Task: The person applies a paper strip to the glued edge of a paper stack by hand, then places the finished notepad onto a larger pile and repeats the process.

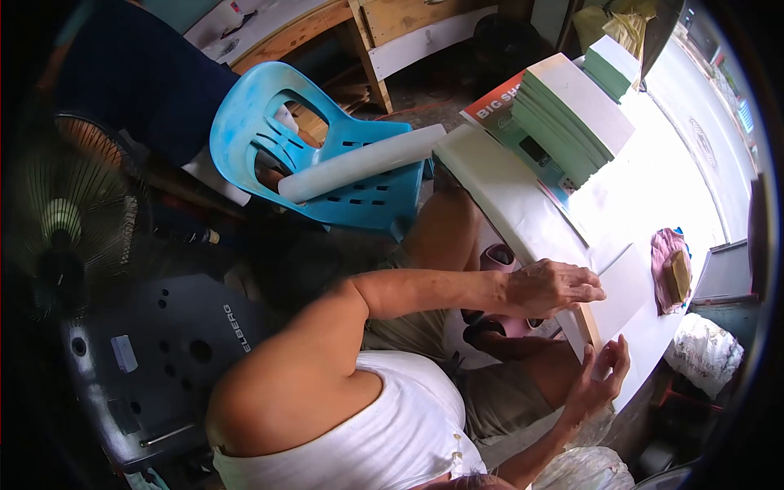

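Note:
My left hand (555, 290) reaches across with its fingers bent together at the edge of a white sheet (625, 286). A narrow light-wood strip (590, 327) comes out from under those fingers, and they seem closed on its upper end. The thumb is hidden. Close to the strip's lower end is my right hand (603, 374), its thumb and fingers apart and curved at the sheet's near edge. Both hands are over a white-covered table (523, 220). The sheet lies flat beside the strip.
Thick stacks of green-edged pads (563, 122) stand at the table's far side, on a printed box (490, 106). A pink cloth (665, 253) with a brown block (678, 276) lies right. A blue chair (278, 90) carries a white roll (363, 163). A fan (65, 212) stands left.

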Action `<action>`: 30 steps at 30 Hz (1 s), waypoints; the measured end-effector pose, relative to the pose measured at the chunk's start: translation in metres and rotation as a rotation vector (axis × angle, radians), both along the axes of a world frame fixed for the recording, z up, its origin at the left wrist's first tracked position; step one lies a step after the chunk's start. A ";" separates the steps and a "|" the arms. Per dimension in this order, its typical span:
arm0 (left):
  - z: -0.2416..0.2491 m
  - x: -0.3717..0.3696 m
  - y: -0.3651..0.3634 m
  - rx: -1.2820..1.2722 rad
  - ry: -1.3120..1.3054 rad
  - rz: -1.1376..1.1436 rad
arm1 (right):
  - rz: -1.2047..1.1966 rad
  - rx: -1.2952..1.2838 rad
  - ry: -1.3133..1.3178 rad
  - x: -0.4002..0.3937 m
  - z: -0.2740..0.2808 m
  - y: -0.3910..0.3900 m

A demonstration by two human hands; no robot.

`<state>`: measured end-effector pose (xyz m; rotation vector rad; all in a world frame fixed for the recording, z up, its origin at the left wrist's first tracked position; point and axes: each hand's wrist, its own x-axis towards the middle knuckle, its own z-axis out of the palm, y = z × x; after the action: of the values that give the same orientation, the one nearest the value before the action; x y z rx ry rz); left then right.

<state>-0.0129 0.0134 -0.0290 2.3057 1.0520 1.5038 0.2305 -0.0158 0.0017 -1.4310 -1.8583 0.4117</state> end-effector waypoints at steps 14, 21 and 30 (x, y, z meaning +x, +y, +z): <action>0.011 -0.019 -0.050 0.035 -0.030 0.185 | 0.156 0.385 -0.289 -0.023 -0.005 -0.029; 0.036 0.008 -0.038 0.379 0.342 0.067 | 0.269 0.681 -0.477 -0.023 0.023 -0.019; 0.134 -0.021 -0.002 0.030 -0.144 -0.259 | 0.278 0.367 0.000 -0.033 0.059 0.020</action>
<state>-0.0341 0.0111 0.1045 2.2125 0.6694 1.5606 0.1977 0.0040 0.0603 -0.9337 -2.0160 0.1881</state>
